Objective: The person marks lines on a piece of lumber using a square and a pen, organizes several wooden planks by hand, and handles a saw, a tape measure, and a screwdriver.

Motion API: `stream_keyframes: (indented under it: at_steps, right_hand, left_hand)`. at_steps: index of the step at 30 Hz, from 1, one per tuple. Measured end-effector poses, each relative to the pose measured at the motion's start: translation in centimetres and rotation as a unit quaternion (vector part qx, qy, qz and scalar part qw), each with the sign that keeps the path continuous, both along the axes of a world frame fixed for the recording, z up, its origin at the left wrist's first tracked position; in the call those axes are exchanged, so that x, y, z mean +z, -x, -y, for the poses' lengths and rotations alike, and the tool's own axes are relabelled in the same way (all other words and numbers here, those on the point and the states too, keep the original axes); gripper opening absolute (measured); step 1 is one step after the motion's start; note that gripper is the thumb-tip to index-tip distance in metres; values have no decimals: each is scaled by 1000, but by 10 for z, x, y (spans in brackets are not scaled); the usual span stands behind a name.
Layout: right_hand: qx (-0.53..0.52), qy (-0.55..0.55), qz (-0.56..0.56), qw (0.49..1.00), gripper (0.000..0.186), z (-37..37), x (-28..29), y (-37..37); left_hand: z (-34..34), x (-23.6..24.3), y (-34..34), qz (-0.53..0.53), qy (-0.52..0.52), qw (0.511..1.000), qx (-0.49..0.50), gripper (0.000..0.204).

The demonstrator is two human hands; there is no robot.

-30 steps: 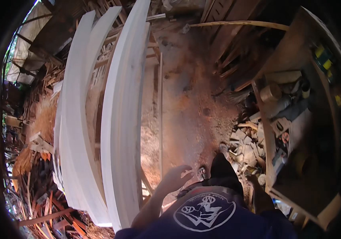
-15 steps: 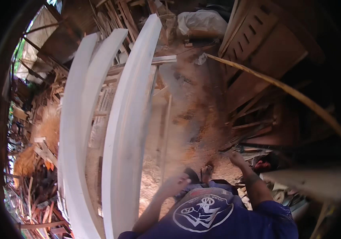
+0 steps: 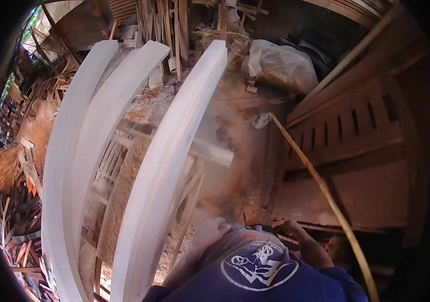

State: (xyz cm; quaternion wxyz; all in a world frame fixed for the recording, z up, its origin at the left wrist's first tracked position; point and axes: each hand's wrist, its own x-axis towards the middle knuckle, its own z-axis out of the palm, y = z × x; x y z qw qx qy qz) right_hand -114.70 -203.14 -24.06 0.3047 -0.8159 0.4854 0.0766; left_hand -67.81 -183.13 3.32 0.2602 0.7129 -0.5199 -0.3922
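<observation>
My left hand (image 3: 214, 230) is at my waist, beside the front of my dark blue shirt (image 3: 300, 282). Its fingers look loosely bent and apart, with nothing visible in them. Over on the other side, my right hand (image 3: 286, 226) is closed and dim; what it holds, if anything, I cannot make out. Nearest to my left arm is a long, curved, pale wooden board (image 3: 159, 166), propped lengthwise and not touched by either hand. Two similar boards, an outer one (image 3: 59, 176) and an inner one (image 3: 104, 121), lie close together farther left.
A wooden crosspiece (image 3: 215, 152) juts out under the nearest board. To the right, a thin pole (image 3: 320, 186) slants in front of a slotted wooden panel (image 3: 346, 131). A covered sack (image 3: 283, 65) stands at the back. Scrap wood (image 3: 21, 251) is heaped at left.
My view has turned, so the boards lean more to the right and the pole and slotted panel show more fully. My right hand sits lower and nearer my body.
</observation>
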Motion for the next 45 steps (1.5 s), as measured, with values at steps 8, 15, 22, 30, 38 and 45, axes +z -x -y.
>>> stream_keyframes:
  at_steps: [8, 15, 22, 30, 38, 45]
  right_hand:
    - [88, -128, -65, 986, 26, 159, 76, -84]
    - [-7, -300, -134, 944, 21, 538, 59, -104]
    - [-76, -275, 154, 946, 20, 891, 149, -378]
    - [-5, -451, 219, 865, 28, 983, 219, -812]
    - [186, -522, 150, 819, 28, 917, 327, -1072]
    - [205, -596, 116, 768, 29, 924, 354, -1275]
  left_hand:
    - [236, 62, -74, -111, -53, 992, -40, 40]
    - [487, 35, -116, -146, -7, 989, 28, 41]
    - [642, 52, -151, -15, 126, 981, 144, 39]
    - [728, 148, -278, -191, 189, 944, 191, 35]
    - [750, 200, -393, -370, 381, 761, 374, 38]
    - [690, 208, -396, -230, 535, 394, 711, 35]
